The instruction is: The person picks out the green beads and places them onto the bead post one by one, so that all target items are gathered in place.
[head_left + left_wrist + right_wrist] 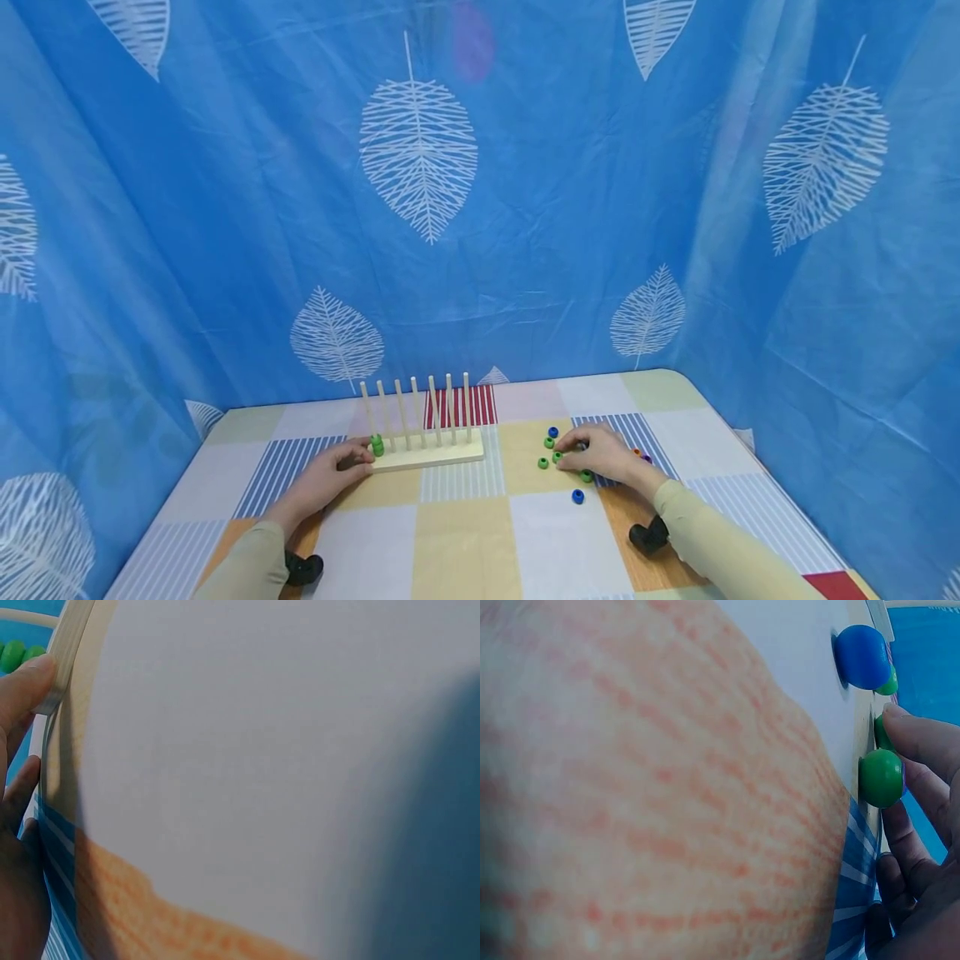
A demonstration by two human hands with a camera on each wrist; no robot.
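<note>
And here the rack (438, 456) is gripped at its end by the left hand (326, 477), thumb in front, fingers behind, its pegs (417, 412) pointing up. Well apart, on the other side, a green bead (557, 457) is pinched between thumb and forefinger of the right hand (603, 452); whether it is lifted off the cloth (465, 542) cannot be told. Both hands are occupied, then, one on wood, one on a bead!

And the tally? One peg of seven is loaded: right beside the left fingertips, a short green stack (377, 447) is seated low on the end peg, its exact count hard to make out. The other six, lined up from there toward the right hand, are all bare.

Plenty is left! Loose beads are strewn around the right hand: a green one (549, 442) and a blue one (552, 432) just beyond the fingertips, another green (543, 463) on the side toward the left hand, one more (586, 476) close by the thumb, a second blue (577, 497) nearer the person, and an orange (637, 452) and a purple (647, 459) partly hidden behind the hand. More may be covered there. The filling is judged to be at an early stage.
</note>
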